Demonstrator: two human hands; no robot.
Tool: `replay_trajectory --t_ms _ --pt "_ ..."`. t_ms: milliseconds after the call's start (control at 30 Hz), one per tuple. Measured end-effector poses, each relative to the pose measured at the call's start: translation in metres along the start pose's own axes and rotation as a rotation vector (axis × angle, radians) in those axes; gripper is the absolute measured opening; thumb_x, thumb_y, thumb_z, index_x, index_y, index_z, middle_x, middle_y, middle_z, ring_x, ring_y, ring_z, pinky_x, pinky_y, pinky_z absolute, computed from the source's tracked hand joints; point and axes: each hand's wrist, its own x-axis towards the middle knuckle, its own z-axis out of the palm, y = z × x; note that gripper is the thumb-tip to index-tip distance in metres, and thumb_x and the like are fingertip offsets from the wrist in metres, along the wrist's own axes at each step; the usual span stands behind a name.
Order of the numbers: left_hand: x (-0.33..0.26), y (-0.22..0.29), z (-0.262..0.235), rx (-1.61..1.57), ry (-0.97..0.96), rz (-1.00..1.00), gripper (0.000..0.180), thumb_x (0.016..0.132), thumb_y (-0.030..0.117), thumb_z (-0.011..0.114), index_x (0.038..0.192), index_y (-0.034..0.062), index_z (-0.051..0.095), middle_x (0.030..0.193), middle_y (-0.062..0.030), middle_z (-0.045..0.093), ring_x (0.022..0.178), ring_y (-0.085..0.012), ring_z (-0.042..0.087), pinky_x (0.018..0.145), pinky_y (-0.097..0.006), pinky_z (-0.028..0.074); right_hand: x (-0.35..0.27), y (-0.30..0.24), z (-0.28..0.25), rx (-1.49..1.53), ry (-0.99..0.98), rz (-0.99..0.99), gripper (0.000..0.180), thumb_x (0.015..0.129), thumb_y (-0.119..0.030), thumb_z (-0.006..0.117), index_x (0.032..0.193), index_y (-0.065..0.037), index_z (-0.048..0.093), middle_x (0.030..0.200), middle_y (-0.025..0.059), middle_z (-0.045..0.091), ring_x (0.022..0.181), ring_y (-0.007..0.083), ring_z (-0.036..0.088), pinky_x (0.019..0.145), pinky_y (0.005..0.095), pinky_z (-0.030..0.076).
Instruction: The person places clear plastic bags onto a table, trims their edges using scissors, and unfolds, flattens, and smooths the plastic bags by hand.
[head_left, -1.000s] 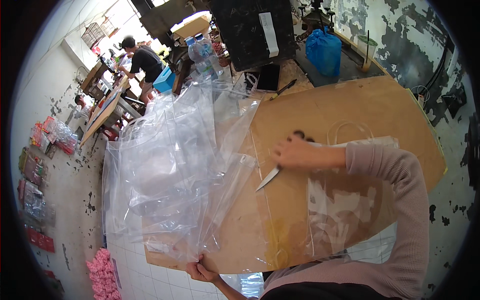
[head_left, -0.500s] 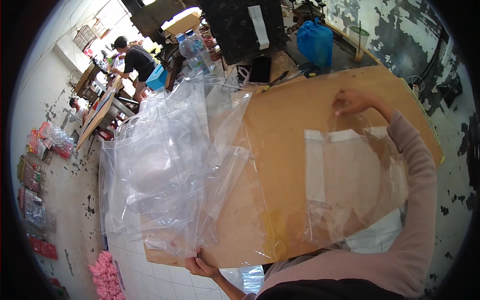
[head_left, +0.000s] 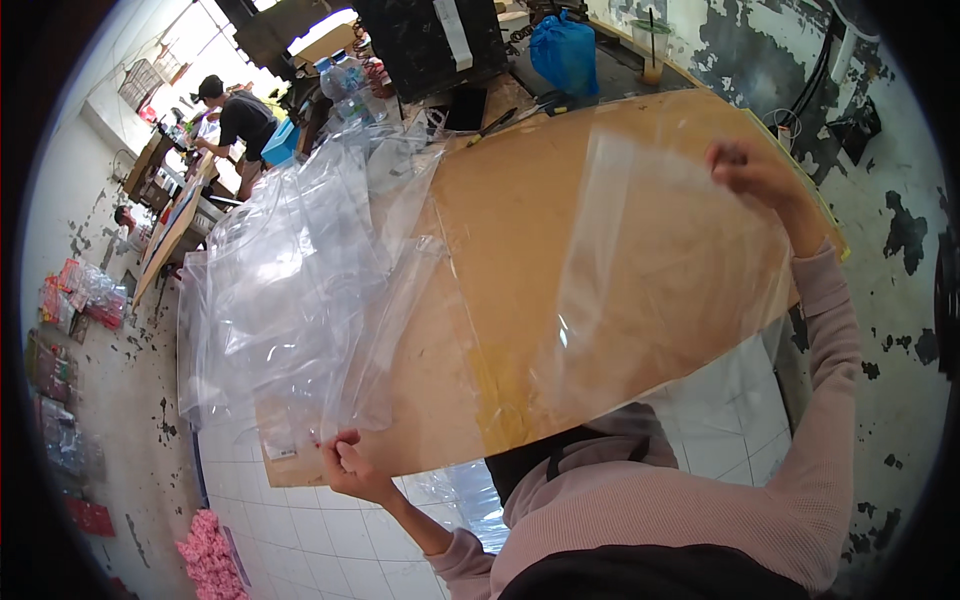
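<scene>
View: head camera, single view; the framing sits differently from half a second ago, far-side things now higher and further left.
Right hand: right hand (head_left: 741, 172) has fingers curled in on the upper right corner of a clear bag (head_left: 665, 250); motion blur, exact grip point not readable.
Clear bag, change: half a second ago flat on the right part of the desk (head_left: 500, 215), white strip along its top; now pulled toward the far side, slanted and blurred.
Scissors: in the right hand a second ago; now the scissors (head_left: 555, 102) lie at the far edge, near the yellow-and-black cutter (head_left: 490, 128).
Left hand: left hand (head_left: 352, 465) has fingers bent at the near left edge, as before, by the lower corner of a pile of clear bags (head_left: 290, 300); pinching or only touching, cannot tell.
Pile: spread over the left part, hanging past the left edge, little changed.
Edges: near edge runs in front of the torso; right edge slants close by the right forearm; peeling wall (head_left: 905, 300) beyond it.
Room: brown strip between pile and clear bag; amber tape patch (head_left: 500, 395) at its near end.
Far side: phone (head_left: 466, 110), blue plastic bag (head_left: 563, 57) and cup (head_left: 652, 68) line up beyond the clear bag.
</scene>
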Motion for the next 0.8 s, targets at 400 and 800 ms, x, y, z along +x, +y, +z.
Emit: replay_trajectory --t_ms 400,800 --pt "-0.010 0.046 0.007 -0.327 -0.265 -0.190 0.023 0.091 0.016 0.038 0.085 0.0007 0.054 0.065 -0.0029 0.050 0.062 -0.0100 0.048 0.062 -0.023 0.038 -0.122 0.013 0.208 0.603 0.189 0.202 0.026 0.091 -0.026 0.049 0.106 -0.005 0.044 0.085 0.0084 0.058 0.069 0.0108 0.057 0.064 0.0268 0.050" --pt "0.003 0.084 0.080 -0.775 -1.113 -0.692 0.032 0.093 0.028 0.039 0.111 0.0025 0.044 0.102 -0.0087 0.054 0.094 -0.0154 0.053 0.082 -0.027 0.040 -0.161 -0.013 0.059 0.100 -0.530 -0.136 0.034 0.085 -0.030 0.058 0.102 0.000 0.060 0.102 0.0149 0.062 0.090 0.0215 0.062 0.075 0.0300 0.049"
